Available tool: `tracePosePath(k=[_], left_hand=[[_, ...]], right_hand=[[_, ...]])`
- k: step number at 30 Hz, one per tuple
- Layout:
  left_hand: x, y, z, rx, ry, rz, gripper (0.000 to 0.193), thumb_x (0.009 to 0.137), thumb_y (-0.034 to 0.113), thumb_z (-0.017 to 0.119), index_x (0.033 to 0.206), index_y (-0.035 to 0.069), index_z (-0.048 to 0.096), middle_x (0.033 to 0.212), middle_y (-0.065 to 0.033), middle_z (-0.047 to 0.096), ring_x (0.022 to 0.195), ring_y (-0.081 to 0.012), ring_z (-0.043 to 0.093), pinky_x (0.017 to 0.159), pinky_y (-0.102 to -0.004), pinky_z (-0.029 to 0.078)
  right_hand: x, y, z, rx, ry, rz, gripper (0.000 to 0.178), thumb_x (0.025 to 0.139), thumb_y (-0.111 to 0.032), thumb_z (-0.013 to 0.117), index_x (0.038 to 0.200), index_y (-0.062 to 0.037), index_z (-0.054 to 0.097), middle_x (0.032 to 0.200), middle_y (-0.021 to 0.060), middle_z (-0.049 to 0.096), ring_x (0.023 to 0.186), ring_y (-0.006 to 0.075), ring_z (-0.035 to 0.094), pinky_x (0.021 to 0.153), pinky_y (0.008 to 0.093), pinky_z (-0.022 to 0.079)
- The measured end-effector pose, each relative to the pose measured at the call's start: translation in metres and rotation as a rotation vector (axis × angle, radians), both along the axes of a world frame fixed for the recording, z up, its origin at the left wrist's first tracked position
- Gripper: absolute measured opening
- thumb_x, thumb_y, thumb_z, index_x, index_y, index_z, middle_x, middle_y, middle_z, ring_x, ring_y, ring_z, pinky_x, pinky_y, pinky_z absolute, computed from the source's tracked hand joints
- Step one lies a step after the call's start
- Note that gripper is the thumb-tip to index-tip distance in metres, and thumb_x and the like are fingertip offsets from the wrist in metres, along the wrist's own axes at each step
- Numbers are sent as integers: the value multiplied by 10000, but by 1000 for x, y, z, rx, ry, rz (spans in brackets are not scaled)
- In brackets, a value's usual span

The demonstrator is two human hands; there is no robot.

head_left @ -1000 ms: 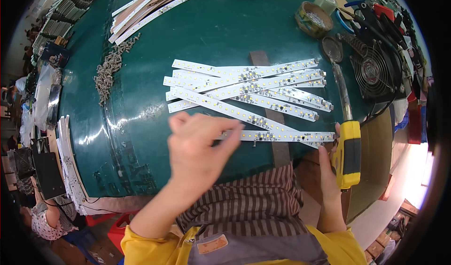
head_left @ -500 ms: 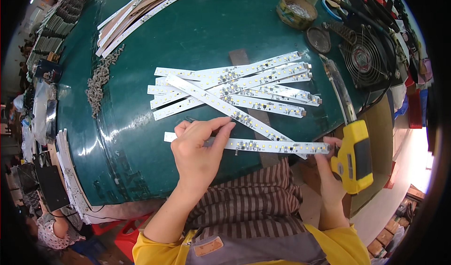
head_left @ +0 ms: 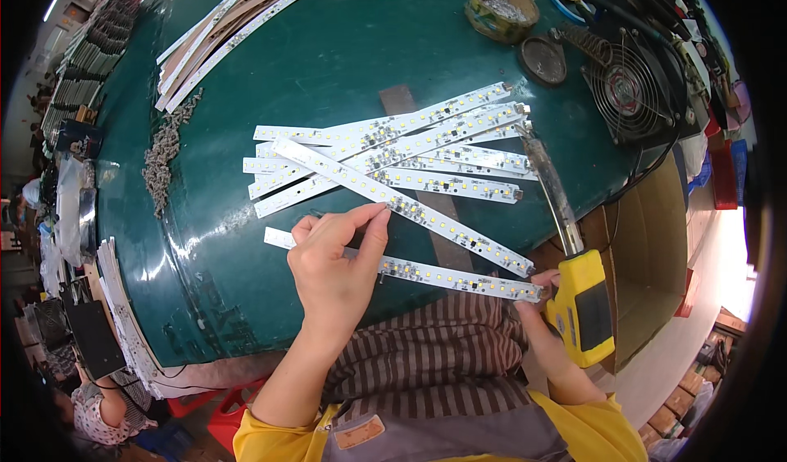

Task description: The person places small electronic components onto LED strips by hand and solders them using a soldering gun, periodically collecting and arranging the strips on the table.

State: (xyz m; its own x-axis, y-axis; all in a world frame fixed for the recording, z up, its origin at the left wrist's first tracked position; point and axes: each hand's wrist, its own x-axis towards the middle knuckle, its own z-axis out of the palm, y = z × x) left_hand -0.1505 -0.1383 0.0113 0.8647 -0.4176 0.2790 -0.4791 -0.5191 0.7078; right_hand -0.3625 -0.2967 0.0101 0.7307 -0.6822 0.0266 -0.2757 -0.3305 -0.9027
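My right hand [head_left: 543, 286] pinches the right end of a white LED strip [head_left: 443, 275] between thumb and finger. A yellow-and-black hand tool [head_left: 578, 310] with a long metal barrel, like a soldering iron, covers much of that hand. Its barrel points away from me, the tip by the ends of the piled strips; how it is gripped is hidden. Over the held strip's left part is my left hand [head_left: 332, 253], thumb and forefinger pressed together beside a slanting LED strip [head_left: 402, 204]; anything pinched there is too small to make out. That strip lies across several overlapping LED strips [head_left: 459, 130].
Small grey parts [head_left: 164, 157] lie heaped on the green table [head_left: 279, 60]. More strips [head_left: 238, 40] are stacked far left. Far right are a round tub [head_left: 502, 11] of bits, a coil holder [head_left: 594, 48] and a fan [head_left: 627, 89]. A cardboard box [head_left: 648, 249] stands beyond the right edge.
My right hand has moved left and nearer me, bringing the strip's end and the yellow tool along. The held strip now slopes down to the right. My left hand keeps its pinch.
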Motion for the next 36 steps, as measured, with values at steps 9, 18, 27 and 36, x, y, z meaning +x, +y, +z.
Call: tracePosePath(k=[9, 18, 27, 36], left_hand=[[-1, -7, 4, -99, 32, 122, 70, 764, 99, 787, 817, 69, 752, 661, -21, 691, 553, -132, 582, 740, -296, 374], [-5, -10, 6, -44, 177, 131, 106, 796, 84, 765, 889, 33, 762, 776, -57, 715, 710, -94, 612, 624, -236, 453], [-4, -11, -5, -101, 111, 99, 109, 767, 66, 778, 869, 73, 743, 722, -32, 721, 618, -138, 559, 764, -289, 396], [-2, -12, -5, -28, -176, 46, 121, 736, 27, 776, 816, 75, 699, 653, -9, 639, 596, -172, 563, 758, -322, 380]], right_hand=[[-1, -4, -4, -186, 36, 55, 416, 702, -74, 852, 1068, -77, 653, 998, 50, 610, 799, 156, 590, 662, 270, 470], [-8, -11, -6, -151, 22, 65, 322, 754, -57, 787, 1049, -67, 657, 1018, 66, 639, 819, 197, 583, 687, 300, 466], [2, -12, 0, -244, 43, 27, 281, 832, -70, 707, 1108, -44, 659, 1037, 85, 679, 823, 207, 594, 713, 305, 467], [-3, -12, -3, -176, 22, 33, 270, 845, -71, 692, 1110, -28, 657, 1055, 101, 681, 858, 218, 623, 759, 306, 483]])
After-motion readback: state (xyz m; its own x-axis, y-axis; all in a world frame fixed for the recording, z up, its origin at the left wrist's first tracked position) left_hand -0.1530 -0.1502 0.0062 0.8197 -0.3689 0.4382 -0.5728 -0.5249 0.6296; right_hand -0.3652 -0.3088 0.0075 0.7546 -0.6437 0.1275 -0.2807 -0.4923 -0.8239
